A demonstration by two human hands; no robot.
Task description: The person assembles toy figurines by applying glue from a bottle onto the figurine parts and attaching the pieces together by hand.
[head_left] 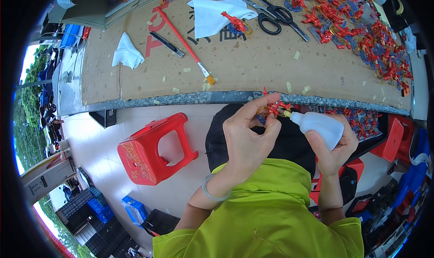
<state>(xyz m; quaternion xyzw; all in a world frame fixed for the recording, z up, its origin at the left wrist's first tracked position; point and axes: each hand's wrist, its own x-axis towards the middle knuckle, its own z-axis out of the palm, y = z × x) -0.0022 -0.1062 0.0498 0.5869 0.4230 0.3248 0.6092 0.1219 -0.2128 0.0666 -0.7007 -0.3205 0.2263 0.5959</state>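
Just off the table's near edge, my left hand [251, 131] pinches a small red figurine [274, 108] with yellow and dark blue translucent parts. My right hand [333, 145] is wrapped round a white squeeze bottle [322, 127]. Its yellowish nozzle [286, 114] points left and meets or nearly meets the figurine; I cannot tell whether they touch. Part of the figurine is hidden behind my left fingers. Over on the table, a similar red figurine [235, 22] lies on a white cloth [210, 16].
Cardboard [253, 68] covers the table. On it lie a red-handled brush [185, 43], a cutter knife [167, 44], black-handled scissors [275, 18] and a folded white cloth [128, 52]. Many red figurines [379, 45] are heaped at right. A red stool [153, 149] stands on the floor at left.
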